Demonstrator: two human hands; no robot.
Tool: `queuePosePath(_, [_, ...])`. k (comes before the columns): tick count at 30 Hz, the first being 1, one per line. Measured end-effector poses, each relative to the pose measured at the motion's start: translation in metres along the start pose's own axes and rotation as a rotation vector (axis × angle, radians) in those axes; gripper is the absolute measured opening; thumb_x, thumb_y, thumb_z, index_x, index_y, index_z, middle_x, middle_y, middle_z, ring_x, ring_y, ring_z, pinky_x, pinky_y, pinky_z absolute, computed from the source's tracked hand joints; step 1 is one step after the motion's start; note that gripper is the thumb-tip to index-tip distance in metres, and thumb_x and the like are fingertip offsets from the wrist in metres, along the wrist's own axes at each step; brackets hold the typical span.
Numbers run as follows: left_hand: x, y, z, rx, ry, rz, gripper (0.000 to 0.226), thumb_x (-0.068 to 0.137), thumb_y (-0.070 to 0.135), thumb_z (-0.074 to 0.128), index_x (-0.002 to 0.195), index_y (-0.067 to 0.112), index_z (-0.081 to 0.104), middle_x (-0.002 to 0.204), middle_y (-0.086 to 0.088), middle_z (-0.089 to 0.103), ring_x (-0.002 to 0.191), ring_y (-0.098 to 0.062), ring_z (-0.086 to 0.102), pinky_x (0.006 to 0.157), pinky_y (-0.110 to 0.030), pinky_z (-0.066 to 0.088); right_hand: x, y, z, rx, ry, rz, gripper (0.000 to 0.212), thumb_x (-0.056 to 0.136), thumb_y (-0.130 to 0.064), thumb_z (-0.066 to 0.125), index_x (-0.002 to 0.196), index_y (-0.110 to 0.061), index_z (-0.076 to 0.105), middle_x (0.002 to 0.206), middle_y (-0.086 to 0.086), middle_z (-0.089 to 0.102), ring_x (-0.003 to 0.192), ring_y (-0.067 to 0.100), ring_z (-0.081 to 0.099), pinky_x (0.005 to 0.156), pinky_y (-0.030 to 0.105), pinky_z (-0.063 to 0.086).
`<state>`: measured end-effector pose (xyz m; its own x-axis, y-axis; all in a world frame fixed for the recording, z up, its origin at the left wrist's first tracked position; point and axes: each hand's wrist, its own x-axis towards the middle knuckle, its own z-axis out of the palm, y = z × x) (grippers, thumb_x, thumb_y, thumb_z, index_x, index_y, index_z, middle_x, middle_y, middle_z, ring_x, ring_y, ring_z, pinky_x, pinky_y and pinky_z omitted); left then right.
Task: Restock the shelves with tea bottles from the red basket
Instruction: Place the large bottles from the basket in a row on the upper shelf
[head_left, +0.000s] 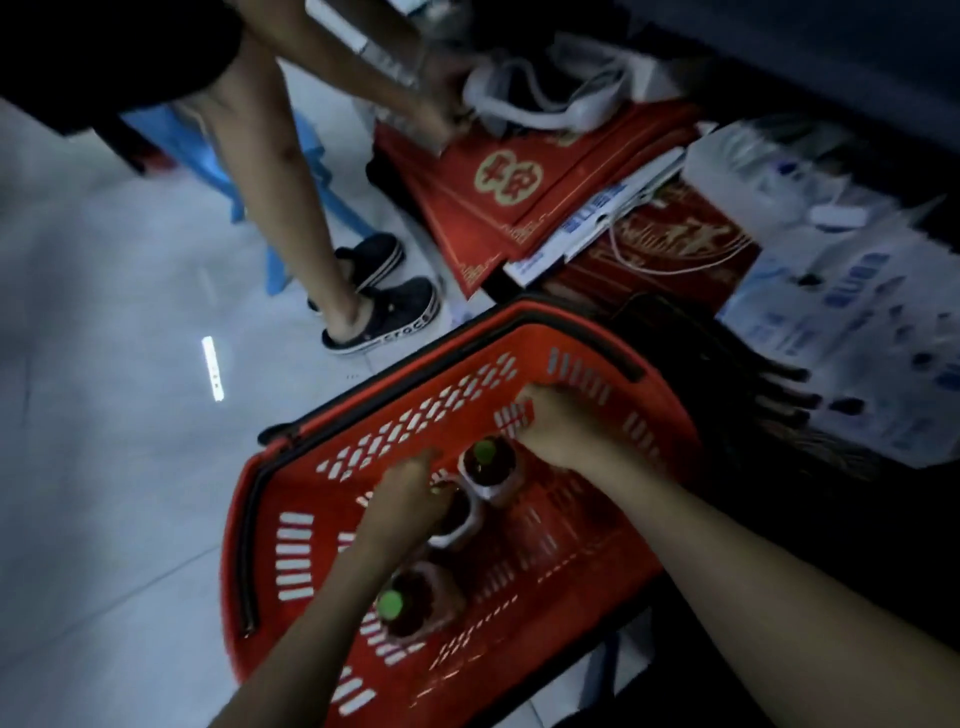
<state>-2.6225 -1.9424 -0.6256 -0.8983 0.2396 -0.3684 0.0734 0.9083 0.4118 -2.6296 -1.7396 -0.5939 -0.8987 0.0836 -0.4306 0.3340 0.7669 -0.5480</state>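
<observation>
As blur smears the red basket (467, 364), left hand (408, 493) covers a bottle (460, 522), right hand (563, 431) nearby, grips unclear.

My left hand (410, 493) covers the top of the middle bottle (461, 525); blur hides what my right hand (561, 428) grips.

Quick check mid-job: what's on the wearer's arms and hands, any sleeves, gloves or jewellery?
The left hand and right hand are ungloved, and the arms behind them are bare to the frame edge, with no sleeves showing. No watch, bracelet or ring is visible, though the picture is dim and blurred.
</observation>
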Motion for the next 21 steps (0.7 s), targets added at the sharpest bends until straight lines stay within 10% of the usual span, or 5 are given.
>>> queuePosePath(6, [0.006, -0.017, 0.057, 0.083, 0.044, -0.014, 0.022, 0.077, 0.034, 0.061, 0.090, 0.016, 0.057, 0.098, -0.013, 0.066, 0.092, -0.034, 0.061, 0.069, -0.034, 0.042, 0.059, 0.060, 0.096, 0.081, -0.184, 0.080, 0.064, 0.066, -0.019, 0.066, 0.129, -0.023, 0.052, 0.127, 0.011, 0.063, 0.119, 0.031, 0.060, 0.100, 0.043, 0.049])
queuePosePath(14, [0.068, 0.002, 0.073, 0.235, -0.211, -0.228, 0.061, 0.077, 0.042, 0.073, 0.127, 0.015, 0.050, 0.119, -0.007, 0.066, 0.107, -0.029, 0.065, 0.088, -0.040, 0.053, 0.043, 0.065, 0.090, 0.021, -0.402, 0.209, 0.103, 0.076, -0.005, 0.073, 0.157, -0.021, 0.011, 0.154, 0.014, 0.037, 0.137, 0.032, 0.041, 0.108, 0.038, 0.042])
queuePosePath(21, [0.092, 0.012, 0.091, 0.193, -0.165, -0.238, 0.094, 0.082, 0.029, 0.074, 0.153, 0.025, 0.012, 0.114, -0.007, 0.066, 0.099, -0.025, 0.066, 0.080, -0.037, 0.056, 0.047, 0.062, 0.096, 0.148, -0.350, 0.263, 0.097, 0.084, -0.001, 0.065, 0.156, -0.028, 0.006, 0.144, 0.009, 0.049, 0.130, 0.030, 0.049, 0.103, 0.037, 0.045])
